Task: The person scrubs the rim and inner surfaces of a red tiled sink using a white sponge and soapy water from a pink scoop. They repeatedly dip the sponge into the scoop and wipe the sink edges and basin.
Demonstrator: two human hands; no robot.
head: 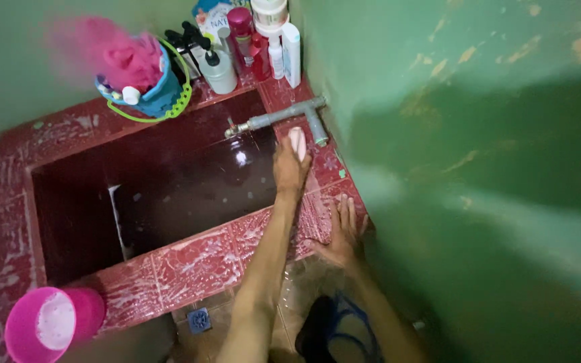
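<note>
floor: small square drain grate [200, 320] set in wet tile, nearest the viewer. front left corner: pink dipper [47, 325], mouth up, standing against the tiled rim [189, 259] of the basin. right hand [341, 232]: flat on the rim's right front corner, fingers [344, 210] spread and straight, gripping nothing, seemingly taking weight. left hand [289, 168]: reaching across the rim, fingers curled about a pink bar [297, 142], probably soap or a scrubber; the bar shows past the fingertips, on or just over the right side rim, close below the grey pipe [292, 113]. step in hand, as judged: working the bar along the red tiles of the right rim, the streaks on the front rim looking like lather. what a further stroke calls for: short passes and a firm hold on a wet bar. edges and room: the grey pipe and its tap [231, 130] just ahead of the bar; the green wall [452, 134] tight on the right; the dark water-filled basin [169, 181] open to the left, a drop for anything that slips. far rim: blue pail [152, 94] with green handle, holding pink stuff, blurred; a cluster of bottles [263, 40] in the back corner, well apart from both hands.
</note>
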